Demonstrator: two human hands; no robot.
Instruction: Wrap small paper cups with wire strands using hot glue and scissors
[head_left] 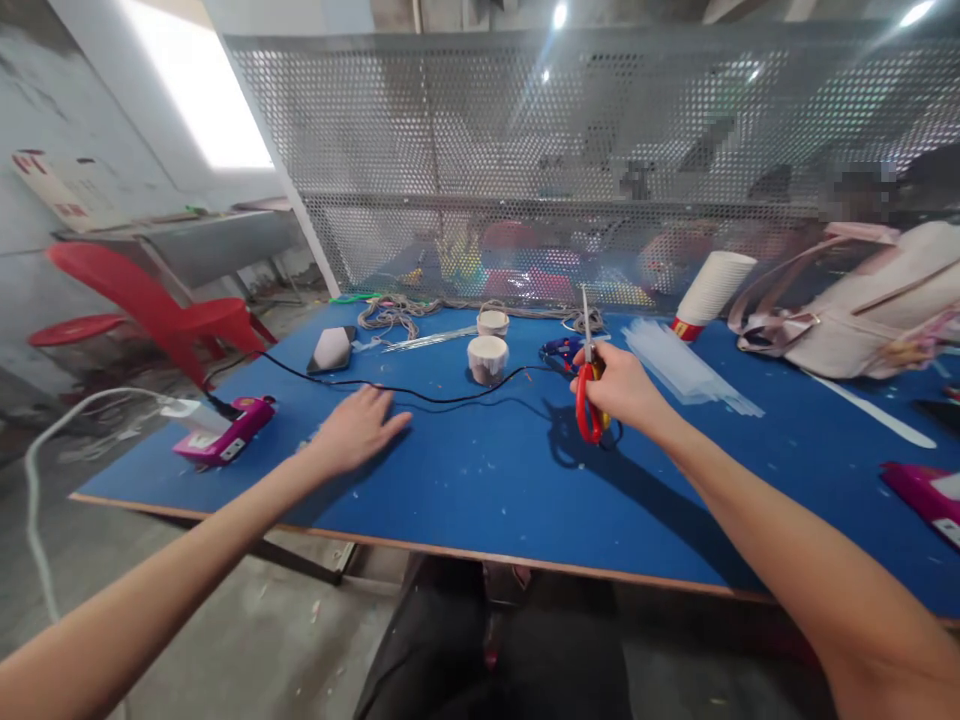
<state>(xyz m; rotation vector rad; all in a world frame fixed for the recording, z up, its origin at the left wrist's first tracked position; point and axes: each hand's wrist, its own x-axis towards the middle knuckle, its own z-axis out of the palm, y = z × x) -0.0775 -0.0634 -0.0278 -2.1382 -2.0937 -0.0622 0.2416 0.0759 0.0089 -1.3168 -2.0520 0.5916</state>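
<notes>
My left hand [358, 428] lies palm down on the blue table [465, 480], fingers apart, just in front of a black cable [442, 401]. Held above the table by my right hand [619, 385] are red-handled scissors [590, 405], their blades pointing up and away. Something yellow shows beside the red handles. Behind the scissors rests a dark blue tool [564, 350], partly hidden by my fingers. Two white cups [488, 362] stand one behind the other between my hands.
A purple power strip [238, 435] and a phone [332, 349] are at left. Translucent plastic sheets [686, 368], stacked paper cups [712, 292] and a white bag [870, 305] are at right. A perforated metal screen [465, 130] rises behind. Another purple strip [926, 500] lies far right.
</notes>
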